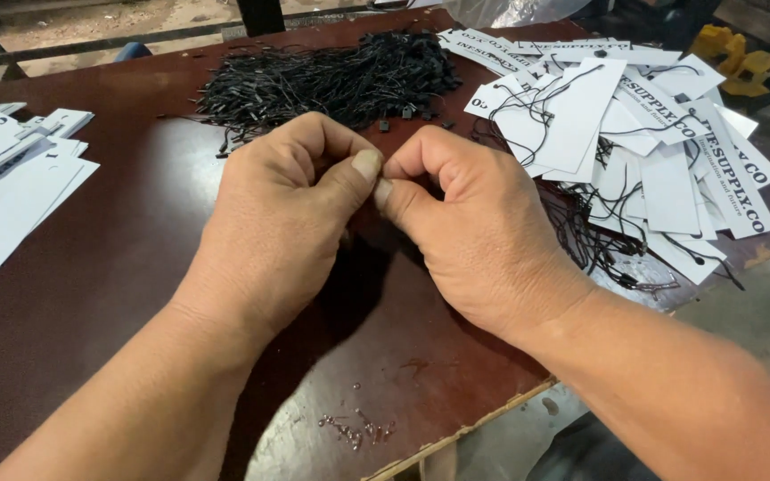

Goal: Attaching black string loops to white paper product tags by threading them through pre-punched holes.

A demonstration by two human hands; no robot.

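My left hand (pixel 282 209) and right hand (pixel 470 223) meet thumb to thumb, curled tight (contents hidden), above the table (pixel 91 294), near black strings (pixel 331 80).

Glossy dark brown table (pixel 118 258) bears matt white paper tags (pixel 670 187), black cord strings (pixel 331 80) and small shiny metal pins (pixel 358 429).

Left hand (pixel 282 209), right hand (pixel 479 232), bare forearms, sleeveless

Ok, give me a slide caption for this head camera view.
Both hands pinch together over a dark table, between black tag strings and strung white hang tags.
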